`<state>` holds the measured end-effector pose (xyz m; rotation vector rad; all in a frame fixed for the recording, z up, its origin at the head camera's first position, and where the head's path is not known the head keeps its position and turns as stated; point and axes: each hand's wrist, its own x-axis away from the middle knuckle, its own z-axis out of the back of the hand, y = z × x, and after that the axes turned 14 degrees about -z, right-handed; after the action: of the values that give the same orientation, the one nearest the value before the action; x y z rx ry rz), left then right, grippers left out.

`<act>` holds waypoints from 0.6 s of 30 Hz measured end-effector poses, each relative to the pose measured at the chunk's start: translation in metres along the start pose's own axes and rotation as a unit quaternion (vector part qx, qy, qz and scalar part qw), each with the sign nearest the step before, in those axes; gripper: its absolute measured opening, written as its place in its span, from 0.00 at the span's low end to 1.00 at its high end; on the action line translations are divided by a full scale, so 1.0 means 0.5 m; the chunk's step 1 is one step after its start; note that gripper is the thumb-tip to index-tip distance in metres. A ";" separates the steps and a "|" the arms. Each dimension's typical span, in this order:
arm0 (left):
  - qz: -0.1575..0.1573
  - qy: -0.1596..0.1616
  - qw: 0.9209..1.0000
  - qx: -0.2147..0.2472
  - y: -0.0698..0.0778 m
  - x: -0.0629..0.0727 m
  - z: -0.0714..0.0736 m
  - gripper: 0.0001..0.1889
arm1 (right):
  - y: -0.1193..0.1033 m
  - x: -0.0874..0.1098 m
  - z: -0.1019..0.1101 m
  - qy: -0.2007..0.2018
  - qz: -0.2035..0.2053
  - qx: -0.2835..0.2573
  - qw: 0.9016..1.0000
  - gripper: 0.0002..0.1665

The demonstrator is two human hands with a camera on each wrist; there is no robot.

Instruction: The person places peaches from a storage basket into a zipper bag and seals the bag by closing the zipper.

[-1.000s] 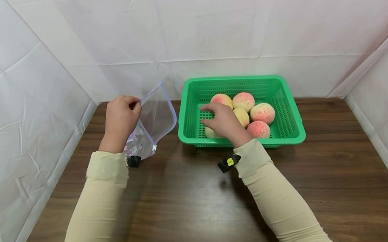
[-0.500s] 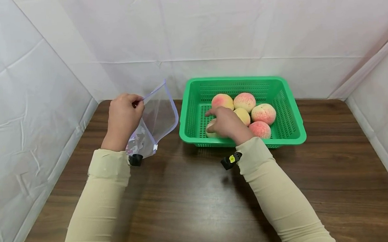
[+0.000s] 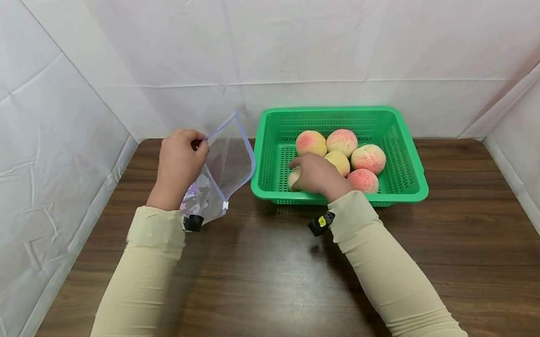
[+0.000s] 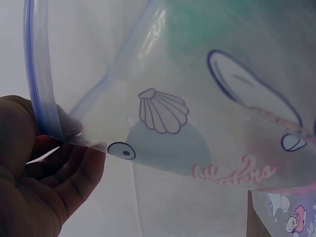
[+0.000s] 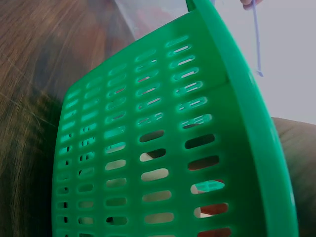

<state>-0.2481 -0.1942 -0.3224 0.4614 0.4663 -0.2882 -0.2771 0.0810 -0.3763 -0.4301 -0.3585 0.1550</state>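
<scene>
The left hand (image 3: 178, 158) pinched the clear zip bag (image 3: 231, 161) by its rim, apparently so the mouth gaped beside the green basket (image 3: 390, 198), where the right hand (image 3: 318, 173) curled round the pale peach (image 3: 293, 179) near the front left, presumably to steady it.

Clear purple-edged zip bag (image 3: 228, 163) is thin, shiny plastic; green rectangular slotted basket (image 3: 328, 108) is smooth plastic, slight sheen. Round pink-and-yellow peaches (image 3: 368, 159) look totally matt. Dark brown wood-grain tabletop (image 3: 267, 285) is kinda glossy. Creased white sheeting (image 3: 291, 40): cloth or plastic, can't tell.
</scene>
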 end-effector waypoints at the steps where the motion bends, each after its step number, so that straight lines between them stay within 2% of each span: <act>1: 0.002 -0.002 1.000 0.000 0.000 0.000 -0.001 0.12 | 0.000 0.001 0.000 -0.001 -0.001 0.007 1.000 0.33; 9: 0.003 -0.009 1.000 0.003 0.010 0.001 -0.005 0.11 | -0.004 0.005 0.001 -0.006 -0.012 0.046 0.999 0.31; 18: -0.009 -0.009 1.000 0.000 0.021 0.001 -0.008 0.11 | 0.001 0.002 0.000 -0.001 -0.004 0.032 0.999 0.32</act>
<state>-0.2453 -0.1835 -0.3219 0.4551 0.4525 -0.3088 -0.2761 0.0818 -0.3761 -0.3656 -0.3560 0.1596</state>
